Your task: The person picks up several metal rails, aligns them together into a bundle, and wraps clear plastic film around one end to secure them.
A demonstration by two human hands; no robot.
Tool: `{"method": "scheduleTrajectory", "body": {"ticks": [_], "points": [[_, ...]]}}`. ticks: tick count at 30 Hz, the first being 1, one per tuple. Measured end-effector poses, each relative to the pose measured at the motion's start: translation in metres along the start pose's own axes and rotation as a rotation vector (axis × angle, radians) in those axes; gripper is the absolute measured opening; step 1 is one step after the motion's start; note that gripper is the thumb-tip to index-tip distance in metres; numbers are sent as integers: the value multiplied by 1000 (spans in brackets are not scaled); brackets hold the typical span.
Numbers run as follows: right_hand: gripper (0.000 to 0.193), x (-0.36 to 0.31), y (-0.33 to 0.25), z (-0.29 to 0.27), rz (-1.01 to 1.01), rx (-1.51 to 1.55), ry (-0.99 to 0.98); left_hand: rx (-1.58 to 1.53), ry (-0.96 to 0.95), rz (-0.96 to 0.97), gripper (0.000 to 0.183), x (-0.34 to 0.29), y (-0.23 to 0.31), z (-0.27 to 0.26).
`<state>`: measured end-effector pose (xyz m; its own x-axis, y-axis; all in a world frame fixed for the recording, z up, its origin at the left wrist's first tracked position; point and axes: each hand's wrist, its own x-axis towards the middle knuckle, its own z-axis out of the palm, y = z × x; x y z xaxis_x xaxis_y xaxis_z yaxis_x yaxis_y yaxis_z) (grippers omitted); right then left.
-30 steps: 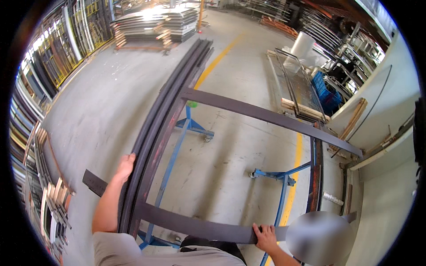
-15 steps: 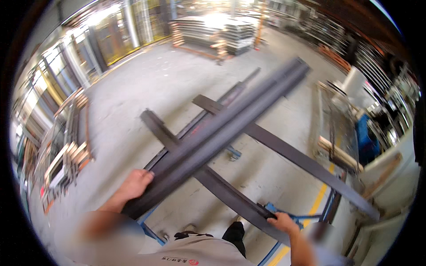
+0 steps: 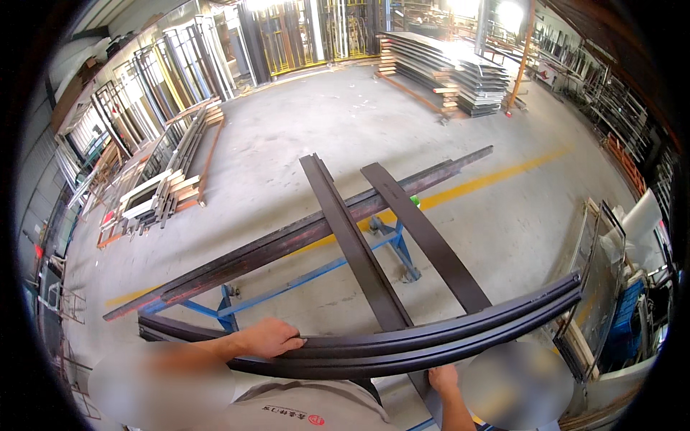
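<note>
A long dark grooved profile (image 3: pixel 431 341) lies crosswise close to my body, its curve coming from the lens. My left hand (image 3: pixel 269 337) is closed over its upper edge, left of its middle. Just below it, my right hand (image 3: pixel 443 376) is closed at the near part of a dark ridged strip (image 3: pixel 352 251), which passes beneath the profile. To the right of that strip, a flat dark strip (image 3: pixel 431 248) also runs away from me. The far portions of both strips rest across a scuffed dark rail (image 3: pixel 244 262) on a blue metal stand (image 3: pixel 287 285).
Stacked frames with wooden spacers (image 3: pixel 169 183) stand on the left. At the back is a pile of panels (image 3: pixel 431 68) near an orange post (image 3: pixel 521 61). Glass panes (image 3: pixel 586 251) and a blue crate (image 3: pixel 622 316) are at the right. A yellow line (image 3: pixel 496 172) crosses the grey floor.
The grooved profile has swung from a diagonal to lying crosswise in front of me. My left hand stays on it; my right hand stays on the ridged strip. The view has turned as well.
</note>
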<state>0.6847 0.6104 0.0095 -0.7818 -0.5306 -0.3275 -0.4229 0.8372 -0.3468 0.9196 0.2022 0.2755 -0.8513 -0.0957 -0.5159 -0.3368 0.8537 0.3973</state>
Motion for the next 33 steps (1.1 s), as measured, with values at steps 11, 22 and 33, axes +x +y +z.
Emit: {"method": "scheduleTrajectory", "body": {"ticks": [11,22,33], "points": [[81,-5,137,-138,171,-308,84,138,-4,78,44,-6,5,-2],[51,3,109,-76,-341,-258,327,123,80,184,44,2,-20,-6],[55,9,7,-53,-523,519,327,153,131,332,45,16,-53,-16]]}}
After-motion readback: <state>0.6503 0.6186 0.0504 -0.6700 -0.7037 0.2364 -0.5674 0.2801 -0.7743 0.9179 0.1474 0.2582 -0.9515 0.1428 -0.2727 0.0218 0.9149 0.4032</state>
